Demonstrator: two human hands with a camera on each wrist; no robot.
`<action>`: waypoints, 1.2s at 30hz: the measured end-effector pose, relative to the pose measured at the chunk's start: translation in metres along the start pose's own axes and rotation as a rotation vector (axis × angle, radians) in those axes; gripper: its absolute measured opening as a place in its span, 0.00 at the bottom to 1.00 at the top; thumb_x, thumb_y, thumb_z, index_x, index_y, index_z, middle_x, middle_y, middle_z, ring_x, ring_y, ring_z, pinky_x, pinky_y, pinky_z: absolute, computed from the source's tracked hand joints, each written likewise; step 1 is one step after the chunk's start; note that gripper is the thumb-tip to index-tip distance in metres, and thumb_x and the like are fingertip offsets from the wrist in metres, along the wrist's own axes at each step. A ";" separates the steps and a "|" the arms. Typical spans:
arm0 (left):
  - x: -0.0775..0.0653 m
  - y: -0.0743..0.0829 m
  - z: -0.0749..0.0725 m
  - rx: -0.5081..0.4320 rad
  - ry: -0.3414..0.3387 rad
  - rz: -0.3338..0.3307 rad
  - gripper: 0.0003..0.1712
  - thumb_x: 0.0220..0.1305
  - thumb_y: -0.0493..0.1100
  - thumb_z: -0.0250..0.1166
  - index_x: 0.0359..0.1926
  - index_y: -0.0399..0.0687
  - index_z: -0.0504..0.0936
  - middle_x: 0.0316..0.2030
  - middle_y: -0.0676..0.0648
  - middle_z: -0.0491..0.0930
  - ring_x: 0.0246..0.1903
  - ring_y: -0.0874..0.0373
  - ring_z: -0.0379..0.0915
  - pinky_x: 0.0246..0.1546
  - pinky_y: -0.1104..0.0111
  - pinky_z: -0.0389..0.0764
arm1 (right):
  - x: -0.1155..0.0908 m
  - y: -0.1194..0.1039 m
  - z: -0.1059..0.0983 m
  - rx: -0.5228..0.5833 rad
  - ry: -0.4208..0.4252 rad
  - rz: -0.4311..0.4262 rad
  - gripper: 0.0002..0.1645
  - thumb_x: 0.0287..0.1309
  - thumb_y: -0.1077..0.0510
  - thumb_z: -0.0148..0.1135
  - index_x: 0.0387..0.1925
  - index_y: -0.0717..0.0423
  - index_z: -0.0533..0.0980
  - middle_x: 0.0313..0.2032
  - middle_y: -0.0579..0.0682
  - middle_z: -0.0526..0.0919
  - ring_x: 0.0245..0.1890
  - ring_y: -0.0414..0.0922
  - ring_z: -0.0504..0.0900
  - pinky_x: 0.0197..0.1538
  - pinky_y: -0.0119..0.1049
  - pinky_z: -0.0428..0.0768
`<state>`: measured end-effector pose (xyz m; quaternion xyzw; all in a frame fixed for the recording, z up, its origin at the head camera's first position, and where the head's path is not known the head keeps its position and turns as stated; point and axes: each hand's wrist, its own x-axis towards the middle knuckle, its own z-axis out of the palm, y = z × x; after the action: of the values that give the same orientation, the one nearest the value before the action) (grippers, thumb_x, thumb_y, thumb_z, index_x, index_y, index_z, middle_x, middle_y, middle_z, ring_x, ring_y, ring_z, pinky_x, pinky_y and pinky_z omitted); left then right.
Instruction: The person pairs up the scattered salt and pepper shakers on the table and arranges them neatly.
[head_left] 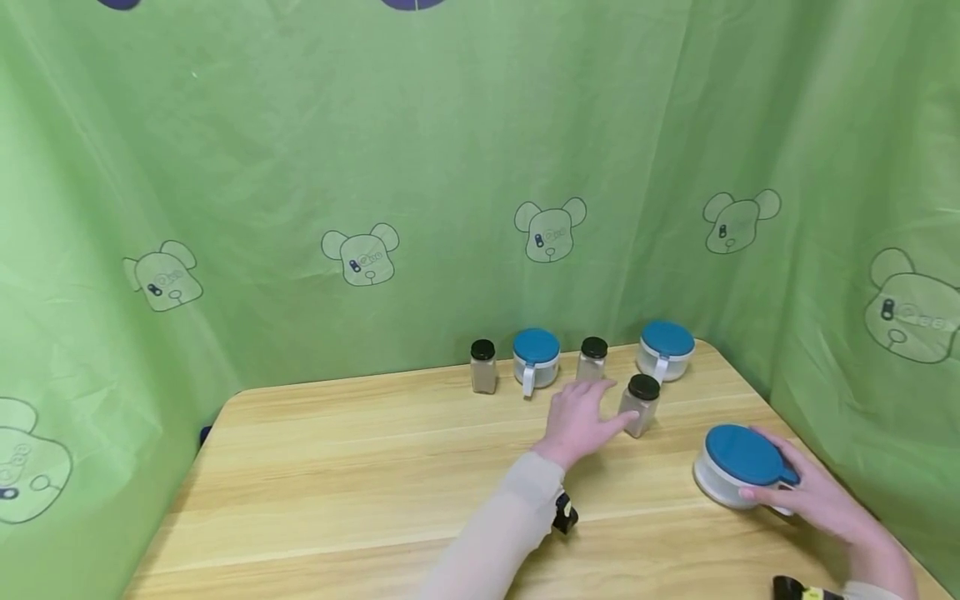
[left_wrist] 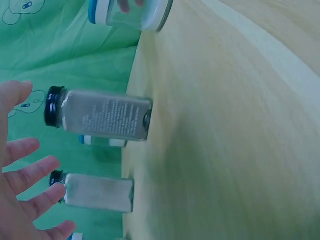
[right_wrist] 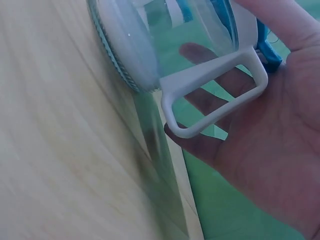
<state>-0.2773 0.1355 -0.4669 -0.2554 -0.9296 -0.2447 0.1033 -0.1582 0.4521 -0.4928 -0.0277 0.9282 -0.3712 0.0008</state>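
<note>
My right hand grips a glass container with a blue lid at the table's right side. In the right wrist view, the fingers show behind its white handle and through the glass. The container is tilted there, its base angled to the wood. Fingers spread, my left hand is beside a square glass jar with a black lid. In the left wrist view, a gap shows between the thumb and this jar. Behind the left hand, a second black-lidded jar is partly hidden.
A third black-lidded jar stands along the back edge. Two more blue-lidded containers, one left and one right, stand there with handles facing forward. Green curtains hang behind and beside the wooden table.
</note>
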 end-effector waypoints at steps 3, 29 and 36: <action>0.004 0.004 0.006 -0.002 -0.008 -0.022 0.38 0.60 0.75 0.53 0.66 0.66 0.69 0.63 0.57 0.75 0.61 0.55 0.72 0.58 0.58 0.73 | 0.001 -0.001 0.000 0.011 -0.005 0.006 0.55 0.59 0.54 0.66 0.77 0.48 0.42 0.66 0.75 0.57 0.51 0.18 0.56 0.41 0.24 0.64; 0.031 0.031 0.039 0.041 -0.040 -0.182 0.36 0.50 0.76 0.63 0.52 0.61 0.78 0.45 0.59 0.84 0.45 0.62 0.78 0.44 0.65 0.75 | 0.000 -0.011 0.000 0.032 0.010 0.032 0.54 0.57 0.53 0.68 0.75 0.56 0.46 0.67 0.70 0.58 0.51 0.20 0.56 0.44 0.27 0.67; 0.034 0.037 0.044 0.145 0.014 -0.210 0.33 0.49 0.77 0.63 0.45 0.62 0.79 0.42 0.60 0.84 0.43 0.62 0.77 0.43 0.65 0.75 | 0.001 -0.013 0.000 0.040 0.013 0.036 0.54 0.56 0.53 0.69 0.74 0.62 0.47 0.66 0.71 0.59 0.48 0.17 0.55 0.41 0.23 0.67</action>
<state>-0.2899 0.1997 -0.4795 -0.1466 -0.9658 -0.1879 0.1017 -0.1588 0.4423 -0.4838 -0.0086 0.9210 -0.3896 0.0019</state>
